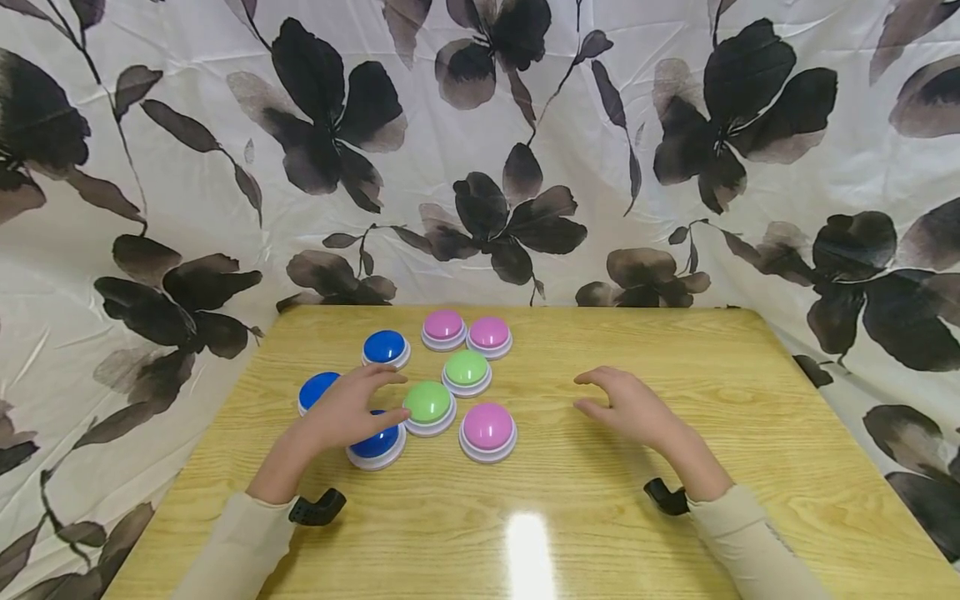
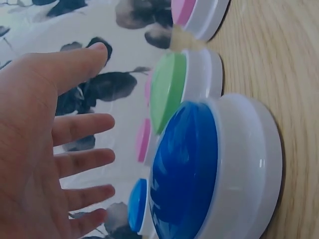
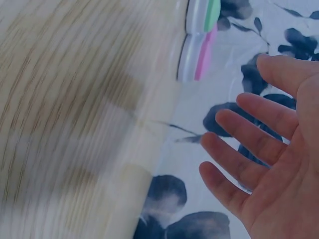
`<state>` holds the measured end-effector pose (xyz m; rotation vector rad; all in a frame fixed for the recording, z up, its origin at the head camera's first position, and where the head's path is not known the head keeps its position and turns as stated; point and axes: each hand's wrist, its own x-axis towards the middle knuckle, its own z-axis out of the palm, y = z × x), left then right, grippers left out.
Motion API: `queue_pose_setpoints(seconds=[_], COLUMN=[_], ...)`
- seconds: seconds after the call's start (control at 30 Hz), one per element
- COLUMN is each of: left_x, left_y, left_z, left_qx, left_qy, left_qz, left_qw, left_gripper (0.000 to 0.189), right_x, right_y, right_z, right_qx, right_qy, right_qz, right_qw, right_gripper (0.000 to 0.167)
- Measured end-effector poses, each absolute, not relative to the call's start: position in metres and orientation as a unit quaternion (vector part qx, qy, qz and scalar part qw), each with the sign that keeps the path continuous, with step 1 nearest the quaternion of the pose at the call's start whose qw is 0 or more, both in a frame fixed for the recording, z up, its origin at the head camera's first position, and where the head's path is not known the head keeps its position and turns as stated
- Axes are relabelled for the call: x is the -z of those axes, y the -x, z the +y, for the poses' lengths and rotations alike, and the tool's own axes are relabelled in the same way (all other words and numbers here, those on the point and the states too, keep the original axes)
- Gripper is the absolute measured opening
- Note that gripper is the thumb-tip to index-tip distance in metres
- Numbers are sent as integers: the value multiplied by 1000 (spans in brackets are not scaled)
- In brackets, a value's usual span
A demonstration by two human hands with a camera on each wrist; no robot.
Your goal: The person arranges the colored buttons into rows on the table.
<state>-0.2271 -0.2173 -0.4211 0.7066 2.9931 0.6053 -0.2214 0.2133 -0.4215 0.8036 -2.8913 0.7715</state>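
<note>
My left hand (image 1: 347, 411) hovers over the left group of round push buttons, its fingers spread and relaxed, holding nothing. Beneath it is the near blue button (image 1: 377, 437), partly covered by the hand; in the left wrist view this blue button (image 2: 187, 169) stands apart from the fingers (image 2: 84, 162). Another blue button (image 1: 318, 389) lies left of the hand, and a third blue button (image 1: 385, 347) lies beyond it. A green button (image 1: 427, 404) is just right of the thumb. My right hand (image 1: 630, 407) hangs above the bare wood on the right, fingers loosely extended, with nothing in it.
A second green button (image 1: 467, 370) sits mid-table, with two pink buttons (image 1: 443, 327) behind it and one pink button (image 1: 488, 429) in front. All have white bases on the wooden table (image 1: 600, 533). A floral cloth (image 1: 480, 150) hangs behind the table and along its sides.
</note>
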Motion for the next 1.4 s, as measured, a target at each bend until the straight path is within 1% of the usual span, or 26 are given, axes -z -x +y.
queue_pose_setpoints(seconds=[0.2,0.4,0.57,0.73,0.9,1.03,1.3,1.4], left_x=[418,417,422,425,426,428,424,423], left_y=[223,219,218,215,211,209,199,195], left_z=[-209,-200,-193,-185,-181,-177,-166,-162], left_qx=[-190,-190,-182,-186,-196,-205,-199,-209], left_qy=[-222,-247,-269,-286,-278,-278,-277,-281], left_qz=[956,950,945,940,940,938,940,937], left_qw=[-8,-25,-32,-17,10,19,3,9], left_gripper=[58,53,50,46,42,41,40,41], right_x=[422,418,416,416,415,416,419,422], right_y=[224,226,226,226,227,229,229,229], right_z=[200,186,176,168,161,155,144,141], right_qx=[-245,-239,-244,-254,-260,-269,-295,-302], right_qy=[-274,-287,-292,-303,-314,-327,-334,-332], right_qz=[-930,-928,-925,-918,-913,-906,-895,-892], right_qw=[17,19,7,-6,-13,-14,-37,-44], right_gripper=[38,39,41,42,43,44,48,48])
